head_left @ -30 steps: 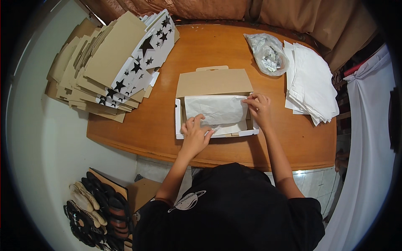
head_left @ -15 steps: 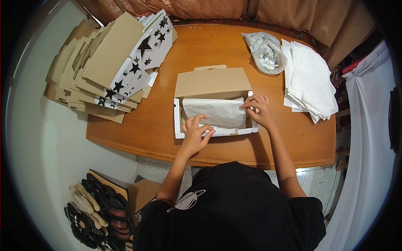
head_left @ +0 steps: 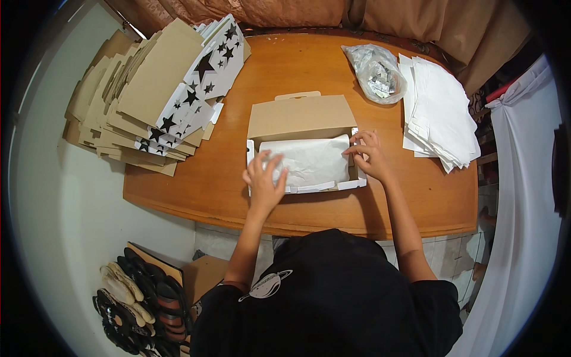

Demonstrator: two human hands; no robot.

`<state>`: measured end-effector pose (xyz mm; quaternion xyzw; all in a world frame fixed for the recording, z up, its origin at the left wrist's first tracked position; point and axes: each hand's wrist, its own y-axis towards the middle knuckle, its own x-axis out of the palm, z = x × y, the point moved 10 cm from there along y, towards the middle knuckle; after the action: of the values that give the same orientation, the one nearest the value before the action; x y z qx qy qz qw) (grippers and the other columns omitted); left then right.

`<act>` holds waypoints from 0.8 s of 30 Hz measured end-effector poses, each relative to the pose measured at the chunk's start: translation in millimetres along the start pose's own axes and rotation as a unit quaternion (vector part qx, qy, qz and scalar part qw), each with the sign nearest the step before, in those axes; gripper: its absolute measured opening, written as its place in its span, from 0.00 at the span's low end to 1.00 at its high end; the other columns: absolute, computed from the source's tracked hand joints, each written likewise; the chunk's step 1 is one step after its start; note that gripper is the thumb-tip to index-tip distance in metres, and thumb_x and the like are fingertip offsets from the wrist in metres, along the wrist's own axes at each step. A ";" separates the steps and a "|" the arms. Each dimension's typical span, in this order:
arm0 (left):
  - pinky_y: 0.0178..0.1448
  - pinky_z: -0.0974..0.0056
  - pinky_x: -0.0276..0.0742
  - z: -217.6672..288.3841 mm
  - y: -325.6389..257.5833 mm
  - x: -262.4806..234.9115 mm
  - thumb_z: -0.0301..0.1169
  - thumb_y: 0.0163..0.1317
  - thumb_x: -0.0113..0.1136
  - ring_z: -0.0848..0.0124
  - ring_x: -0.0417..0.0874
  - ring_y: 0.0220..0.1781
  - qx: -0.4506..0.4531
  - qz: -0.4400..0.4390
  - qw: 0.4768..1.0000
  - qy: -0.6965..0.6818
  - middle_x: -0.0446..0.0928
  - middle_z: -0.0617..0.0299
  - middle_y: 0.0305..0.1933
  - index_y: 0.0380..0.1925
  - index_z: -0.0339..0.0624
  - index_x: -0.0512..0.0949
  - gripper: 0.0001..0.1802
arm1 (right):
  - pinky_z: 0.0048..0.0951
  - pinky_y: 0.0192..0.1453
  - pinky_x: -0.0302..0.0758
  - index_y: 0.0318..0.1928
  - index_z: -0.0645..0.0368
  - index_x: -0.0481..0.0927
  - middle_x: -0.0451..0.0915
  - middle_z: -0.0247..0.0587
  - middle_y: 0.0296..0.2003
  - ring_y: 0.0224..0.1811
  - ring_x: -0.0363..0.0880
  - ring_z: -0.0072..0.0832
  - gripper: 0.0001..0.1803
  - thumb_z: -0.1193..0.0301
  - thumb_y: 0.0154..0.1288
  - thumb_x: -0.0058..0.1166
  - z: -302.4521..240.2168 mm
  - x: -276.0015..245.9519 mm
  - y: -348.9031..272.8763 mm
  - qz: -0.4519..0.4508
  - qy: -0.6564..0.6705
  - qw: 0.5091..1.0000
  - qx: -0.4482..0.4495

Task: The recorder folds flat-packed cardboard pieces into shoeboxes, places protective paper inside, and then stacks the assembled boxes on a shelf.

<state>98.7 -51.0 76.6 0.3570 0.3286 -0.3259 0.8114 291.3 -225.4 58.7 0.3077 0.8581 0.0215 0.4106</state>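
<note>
An open cardboard box (head_left: 301, 122), brown inside with white edges, lies on the table in front of me, its lid raised at the far side. White wrapping paper (head_left: 312, 160) lies across its inside and covers whatever is beneath. My left hand (head_left: 264, 181) is over the box's left front corner, its fingers spread and slightly blurred, with nothing in them. At the right end of the box, my right hand (head_left: 369, 157) has its fingertips bent together at the paper's right edge.
Flattened boxes with black stars (head_left: 157, 89) are stacked at the far left. A clear plastic bag (head_left: 380, 74) of small packets and a pile of white paper sheets (head_left: 440, 113) sit at the far right. Several sandals (head_left: 146, 291) are at the lower left, below the table.
My left hand has moved left and opened its fingers. The paper's near part now lies flatter and reaches the box's front edge. My right hand has barely moved.
</note>
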 end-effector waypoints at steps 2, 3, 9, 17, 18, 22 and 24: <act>0.60 0.52 0.47 -5.4 12.8 -8.6 0.37 0.56 0.57 0.59 0.62 0.60 0.000 0.021 1.000 0.007 0.66 0.59 0.56 0.48 0.54 0.76 0.17 | 0.58 0.69 0.39 0.30 0.48 0.84 0.72 0.31 0.40 0.53 0.66 0.34 0.12 0.75 0.47 0.48 -7.5 -4.1 1.9 0.023 -0.017 0.999 -0.014; 0.60 0.51 0.48 -8.4 19.3 -15.6 0.37 0.57 0.57 0.60 0.63 0.60 -0.002 0.043 0.999 0.015 0.66 0.59 0.57 0.50 0.53 0.74 0.19 | 0.58 0.69 0.39 0.30 0.48 0.84 0.72 0.31 0.40 0.53 0.66 0.34 0.12 0.75 0.47 0.48 -11.5 -4.3 2.9 0.023 -0.016 0.999 -0.015; 0.58 0.52 0.51 12.0 40.1 10.2 0.40 0.57 0.57 0.64 0.66 0.59 0.100 -0.063 0.992 0.035 0.68 0.62 0.58 0.49 0.56 0.77 0.18 | 0.59 0.69 0.38 0.27 0.51 0.82 0.75 0.32 0.34 0.50 0.69 0.32 0.09 0.75 0.48 0.48 -20.1 3.0 -1.1 -0.002 -0.015 1.000 0.007; 0.57 0.55 0.51 27.0 31.8 44.0 0.40 0.58 0.57 0.67 0.68 0.56 0.142 -0.142 0.979 0.037 0.73 0.65 0.54 0.45 0.58 0.80 0.14 | 0.67 0.67 0.28 0.25 0.48 0.82 0.76 0.29 0.31 0.56 0.69 0.31 0.07 0.71 0.50 0.50 -30.8 10.6 -8.1 -0.083 -0.133 0.986 -0.052; 0.57 0.53 0.51 26.3 30.2 44.5 0.40 0.58 0.57 0.66 0.69 0.56 0.145 -0.136 0.979 0.040 0.73 0.65 0.54 0.44 0.58 0.81 0.14 | 0.67 0.67 0.28 0.25 0.48 0.82 0.76 0.29 0.31 0.56 0.69 0.31 0.07 0.71 0.50 0.50 -33.2 7.8 -7.3 -0.084 -0.132 0.986 -0.053; 0.57 0.52 0.52 22.9 26.7 32.7 0.39 0.58 0.57 0.64 0.69 0.56 0.148 -0.098 0.983 0.034 0.74 0.65 0.53 0.43 0.58 0.81 0.12 | 0.68 0.67 0.28 0.26 0.47 0.83 0.77 0.28 0.37 0.58 0.67 0.32 0.09 0.73 0.48 0.49 -45.6 -2.5 -8.1 -0.114 -0.177 0.976 -0.054; 0.57 0.52 0.52 21.5 23.5 20.2 0.39 0.58 0.57 0.64 0.69 0.56 0.137 -0.077 0.987 0.039 0.74 0.65 0.54 0.42 0.57 0.81 0.12 | 0.68 0.67 0.28 0.29 0.47 0.83 0.76 0.28 0.39 0.58 0.67 0.33 0.10 0.73 0.49 0.49 -48.8 -2.6 -12.7 -0.105 -0.192 0.974 -0.058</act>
<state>134.6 -61.4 81.1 0.4511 0.3382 -0.4153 0.7139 251.1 -226.6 89.1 0.1902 0.7877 -0.0311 0.5851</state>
